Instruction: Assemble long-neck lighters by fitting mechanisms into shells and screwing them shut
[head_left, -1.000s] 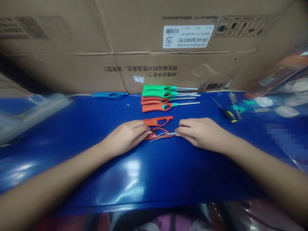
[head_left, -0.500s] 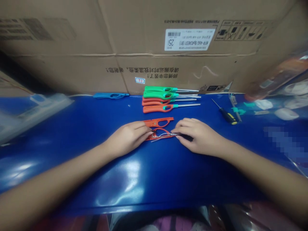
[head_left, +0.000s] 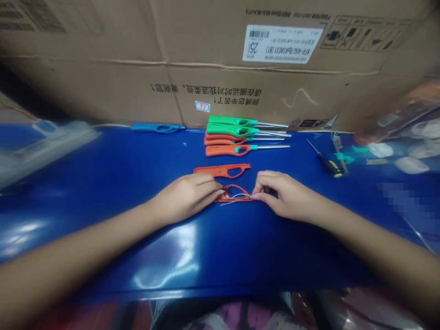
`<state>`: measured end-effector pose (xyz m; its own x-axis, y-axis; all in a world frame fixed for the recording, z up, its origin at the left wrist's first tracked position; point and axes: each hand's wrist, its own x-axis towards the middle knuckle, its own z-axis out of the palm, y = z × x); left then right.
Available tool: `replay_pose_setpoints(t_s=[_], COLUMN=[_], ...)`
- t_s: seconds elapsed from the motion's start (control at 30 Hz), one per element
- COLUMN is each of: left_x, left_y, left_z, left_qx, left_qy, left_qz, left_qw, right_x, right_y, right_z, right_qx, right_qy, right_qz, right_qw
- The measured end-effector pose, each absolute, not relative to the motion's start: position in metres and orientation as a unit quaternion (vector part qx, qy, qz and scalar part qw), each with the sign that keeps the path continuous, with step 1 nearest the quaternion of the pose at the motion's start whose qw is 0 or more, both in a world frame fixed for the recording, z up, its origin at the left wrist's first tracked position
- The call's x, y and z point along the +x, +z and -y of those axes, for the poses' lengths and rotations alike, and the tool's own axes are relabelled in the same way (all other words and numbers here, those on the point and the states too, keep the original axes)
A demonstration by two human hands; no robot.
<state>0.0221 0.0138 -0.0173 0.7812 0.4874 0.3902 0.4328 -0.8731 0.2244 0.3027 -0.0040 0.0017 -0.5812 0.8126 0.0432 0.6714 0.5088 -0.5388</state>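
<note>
Left hand (head_left: 194, 195) pinched left end of orange shell (head_left: 236, 185) on blue worktop (head_left: 233, 256). Right hand (head_left: 283, 192) pinched wire (head_left: 239, 195) at shell's right end. Thin wire might bend or pop loose if right hand tugged hard. Shell might slip or twist if left hand held too lightly. Since half second before: more of other half (head_left: 220, 171) showed past left fingers; both hands stayed at shell.
</note>
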Motion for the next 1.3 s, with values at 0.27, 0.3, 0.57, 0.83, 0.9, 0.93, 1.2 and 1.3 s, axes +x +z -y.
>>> replay_pose_setpoints(t_s=[0.27,0.3,0.57,0.83,0.9,0.93,1.2,1.3], left_x=[0.022,0.023,0.024,0.026,0.026,0.026,0.026,0.025], left_y=[-0.019,-0.019,-0.017,-0.017,-0.017,-0.016,-0.018,-0.02], left_z=[-0.015,-0.014,-0.009,-0.008,-0.008,-0.008,-0.01,-0.01], left_qx=[0.937,0.936,0.92,0.906,0.905,0.905,0.909,0.909], left_qy=[0.239,0.244,0.274,0.294,0.293,0.292,0.279,0.271], left_qz=[-0.243,-0.243,-0.258,-0.271,-0.271,-0.271,-0.27,-0.274], left_qw=[0.075,0.074,0.113,0.138,0.146,0.149,0.153,0.157], right_x=[0.303,0.302,0.291,0.291,0.291,0.29,0.286,0.287], right_y=[0.006,0.005,-0.005,-0.007,-0.007,-0.007,-0.005,-0.004], right_z=[0.01,0.012,0.023,0.021,0.021,0.021,0.022,0.022], right_qx=[-0.402,-0.391,-0.33,-0.301,-0.279,-0.27,-0.278,-0.3], right_qy=[0.181,0.189,0.109,0.014,-0.028,-0.045,-0.064,-0.019], right_qz=[0.883,0.884,0.929,0.948,0.955,0.957,0.953,0.947], right_qw=[0.161,0.174,0.123,0.103,0.093,0.094,0.101,0.112])
